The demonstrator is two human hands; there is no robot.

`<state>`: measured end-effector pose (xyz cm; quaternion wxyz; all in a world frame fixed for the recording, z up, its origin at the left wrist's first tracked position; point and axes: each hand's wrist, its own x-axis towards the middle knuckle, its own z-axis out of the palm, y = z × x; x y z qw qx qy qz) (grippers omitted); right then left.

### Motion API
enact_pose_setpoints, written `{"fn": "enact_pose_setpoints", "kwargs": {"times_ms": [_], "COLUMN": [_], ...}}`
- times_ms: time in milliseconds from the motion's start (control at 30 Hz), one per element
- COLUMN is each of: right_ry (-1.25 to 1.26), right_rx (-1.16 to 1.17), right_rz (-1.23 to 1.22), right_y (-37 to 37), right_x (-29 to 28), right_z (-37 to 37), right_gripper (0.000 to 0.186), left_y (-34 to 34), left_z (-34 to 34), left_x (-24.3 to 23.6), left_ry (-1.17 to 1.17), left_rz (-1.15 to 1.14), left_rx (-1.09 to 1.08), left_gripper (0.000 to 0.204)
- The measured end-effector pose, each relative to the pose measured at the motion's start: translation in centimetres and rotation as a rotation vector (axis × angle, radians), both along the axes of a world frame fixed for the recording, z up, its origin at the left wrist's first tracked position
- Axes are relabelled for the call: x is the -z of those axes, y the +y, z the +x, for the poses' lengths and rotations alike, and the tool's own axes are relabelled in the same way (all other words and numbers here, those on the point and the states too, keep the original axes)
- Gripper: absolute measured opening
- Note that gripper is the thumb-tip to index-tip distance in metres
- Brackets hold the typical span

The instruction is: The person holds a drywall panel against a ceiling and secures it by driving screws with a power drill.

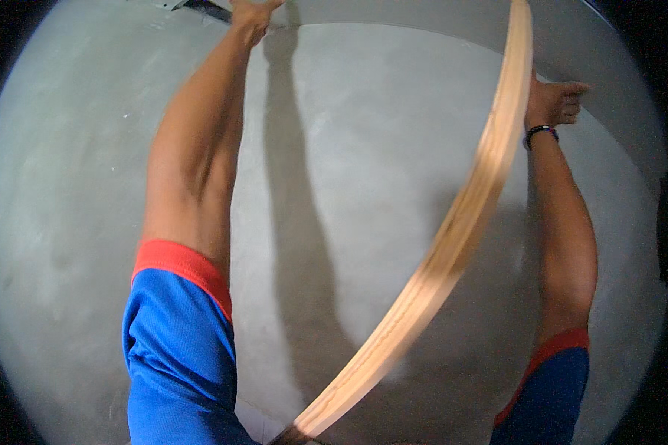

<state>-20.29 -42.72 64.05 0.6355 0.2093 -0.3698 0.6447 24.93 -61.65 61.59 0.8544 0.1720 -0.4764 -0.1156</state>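
Observation:
A long pale wooden board runs diagonally from the bottom centre to the top right, looking curved in the fisheye view. At the top, my left hand reaches to the grey surface, its fingers mostly cut off by the frame. Just right of the board's upper part is my right hand, partly behind it, with a dark bracelet at the wrist. Its visible fingers are curled and one digit sticks out; whether it touches the board or holds anything is unclear. Both arms have blue sleeves with red cuffs.
A smooth grey plastered surface fills most of the view, crossed by shadows. It meets another grey surface along an edge at the top and right. A dark object is at the top left, and another at the far right rim.

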Motion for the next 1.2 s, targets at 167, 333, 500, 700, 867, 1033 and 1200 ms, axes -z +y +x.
{"fn": "enact_pose_setpoints", "kwargs": {"times_ms": [167, 333, 500, 700, 867, 1033, 1200], "right_ry": [0.089, 0.110, 0.144, 0.083, 0.041, 0.305, 0.303], "right_rx": [-0.011, -0.236, -0.381, -0.918, -1.199, -1.246, -1.153], "right_rz": [-0.052, -0.068, -0.083, -0.060, 0.220, 0.101, 0.257], "right_y": [0.1, 0.4, 0.5, 4.0, 8.0, 14.5, 17.3], "right_x": [-0.3, 1.0, 1.1, -0.4, 0.3, 3.5, 1.9], "right_z": [-1.1, 0.8, 0.7, 2.8, 1.5, -0.2, -4.9], "right_gripper": [0.118, 0.101, 0.098, 0.100, 0.104, 0.099, 0.095], "left_y": [-1.5, 0.6, 4.6, -0.1, -4.2, 1.1, 2.2], "left_z": [0.7, 3.8, 2.3, 5.9, 5.8, 3.3, 2.9], "left_x": [-1.1, -1.5, 0.2, -2.2, -3.4, -0.4, -0.6], "left_ry": [0.111, -0.052, 0.023, -0.024, -0.005, 0.044, 0.025], "left_rz": [-0.123, 0.094, 0.164, -0.014, -0.204, -0.154, -0.169], "left_rx": [0.588, 0.444, 0.334, 0.708, 0.951, 0.900, 0.866], "left_gripper": [0.040, 0.039, 0.043, 0.036, 0.036, 0.038, 0.035]}}
